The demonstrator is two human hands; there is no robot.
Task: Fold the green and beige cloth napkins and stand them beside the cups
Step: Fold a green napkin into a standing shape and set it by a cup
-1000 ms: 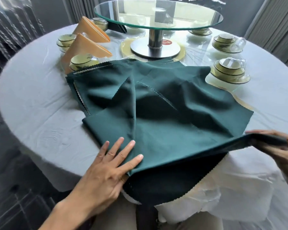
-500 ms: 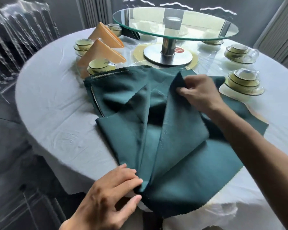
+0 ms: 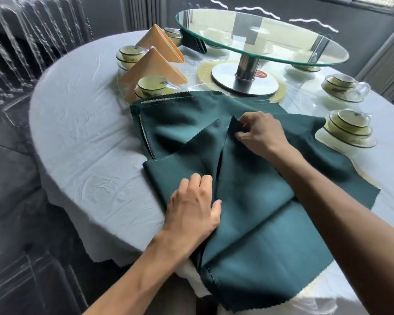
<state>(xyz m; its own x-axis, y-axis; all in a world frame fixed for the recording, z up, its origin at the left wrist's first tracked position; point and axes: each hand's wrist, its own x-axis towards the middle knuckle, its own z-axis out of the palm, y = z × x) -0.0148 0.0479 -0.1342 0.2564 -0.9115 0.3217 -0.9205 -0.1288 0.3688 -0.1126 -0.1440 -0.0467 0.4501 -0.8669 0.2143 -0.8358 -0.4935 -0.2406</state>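
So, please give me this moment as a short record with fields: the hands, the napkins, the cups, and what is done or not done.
left hand: left hand rests on the near fold of the green napkin, fingers curled
right hand: right hand pinches the folded corner of the same napkin
green napkin: lies on more green cloths, half folded, not standing
beige napkins: two beige napkins stand folded beside the cups on the left
cups: nearest left cup; right cup has no napkin beside it
centre: glass turntable
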